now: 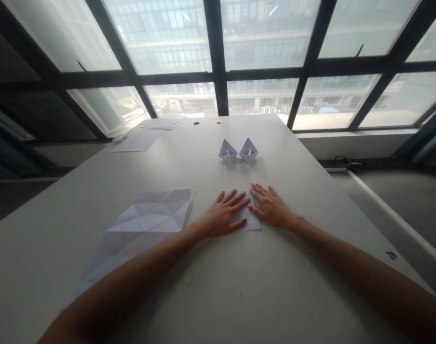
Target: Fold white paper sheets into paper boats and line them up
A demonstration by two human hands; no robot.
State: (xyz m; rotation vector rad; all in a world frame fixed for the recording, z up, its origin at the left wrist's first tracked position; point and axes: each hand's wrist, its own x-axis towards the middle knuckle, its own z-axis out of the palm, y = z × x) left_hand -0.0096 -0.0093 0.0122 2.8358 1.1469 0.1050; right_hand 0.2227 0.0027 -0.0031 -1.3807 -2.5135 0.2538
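Note:
A small folded piece of white paper (252, 222) lies flat on the white table. My left hand (227, 213) rests across its left part, palm down with fingers spread. Along its right edge lies my right hand (271, 206), also flat, with the thumb and fingertips touching the paper. Both hands cover much of the piece, so its full outline is hidden. Beyond them stand two folded paper boats (228, 152), side by side, each with a pointed peak. To the left, partly under my left forearm, is a large creased sheet of paper (146, 217).
Several flat sheets of paper (135, 141) lie at the table's far left corner. Two small round holes (196, 123) show near the far edge of the table (189, 167). A dark mark (391, 255) sits near the right edge. Large windows rise behind the table.

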